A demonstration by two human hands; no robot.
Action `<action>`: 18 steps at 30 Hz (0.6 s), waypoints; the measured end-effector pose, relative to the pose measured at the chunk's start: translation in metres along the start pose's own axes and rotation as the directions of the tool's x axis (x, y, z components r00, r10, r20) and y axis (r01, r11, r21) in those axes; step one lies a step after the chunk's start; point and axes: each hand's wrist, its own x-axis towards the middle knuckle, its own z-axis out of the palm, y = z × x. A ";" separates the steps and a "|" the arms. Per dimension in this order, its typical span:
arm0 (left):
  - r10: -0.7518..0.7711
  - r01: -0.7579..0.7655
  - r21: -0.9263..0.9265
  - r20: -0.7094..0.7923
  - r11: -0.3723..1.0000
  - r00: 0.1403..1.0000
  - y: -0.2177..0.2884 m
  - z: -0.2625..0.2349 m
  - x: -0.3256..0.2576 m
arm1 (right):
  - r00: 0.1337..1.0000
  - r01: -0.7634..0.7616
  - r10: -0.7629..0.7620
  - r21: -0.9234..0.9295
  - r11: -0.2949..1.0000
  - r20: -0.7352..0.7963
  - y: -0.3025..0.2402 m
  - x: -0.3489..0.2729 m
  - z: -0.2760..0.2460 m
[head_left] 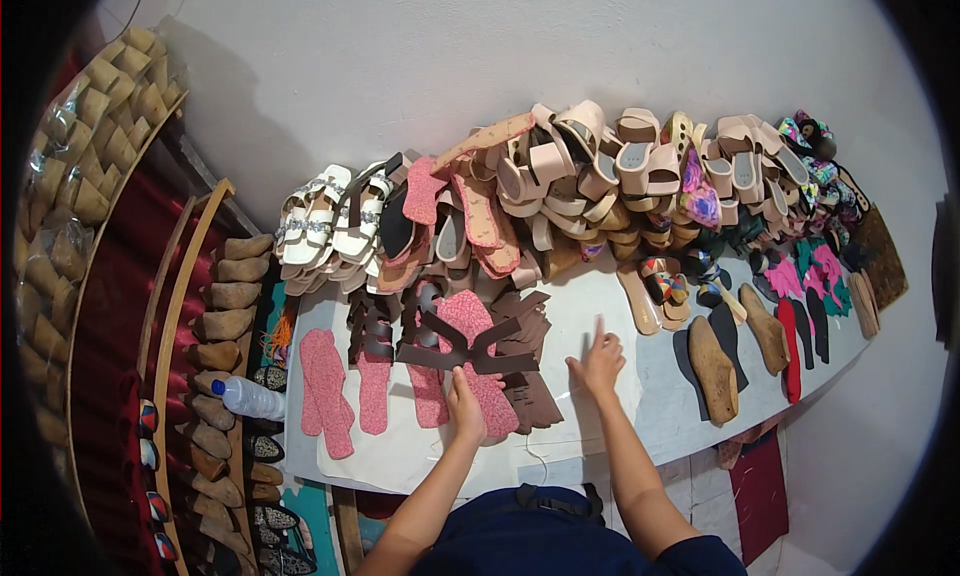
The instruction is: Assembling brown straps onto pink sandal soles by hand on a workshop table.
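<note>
Head view: left hand (466, 408) pinches dark brown straps (461, 357) over pink sole (497, 408). Right hand (600, 364) sits at straps' 3 o'clock, grip loose, fingers parted.

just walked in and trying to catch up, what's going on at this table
A person's left hand holds a dark brown, cross-shaped strap piece over a pink speckled sole piece; whether those two touch is hard to tell. The right hand is open and empty, over the white sheet. More brown strap pieces lie between the hands, and more pink sole pieces lie to the left. Sandals are heaped along the table's far side.
</note>
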 end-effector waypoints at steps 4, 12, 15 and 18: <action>-0.004 0.004 0.007 -0.003 1.000 1.000 0.002 0.005 -0.003 | 0.995 -0.074 0.076 -0.035 0.997 0.062 0.000 0.008 -0.005; -0.017 0.016 -0.032 -0.008 0.999 1.000 -0.002 0.007 -0.004 | 0.944 0.330 -0.331 0.078 0.941 0.000 0.008 -0.002 0.013; -0.013 0.013 -0.040 -0.004 0.999 1.000 -0.002 0.005 -0.002 | 0.981 0.136 -0.174 0.323 0.937 0.090 0.005 -0.005 0.011; -0.032 0.032 -0.054 0.005 0.998 0.999 0.001 0.003 -0.002 | 0.954 0.202 -0.264 0.344 0.917 0.143 -0.008 -0.008 -0.002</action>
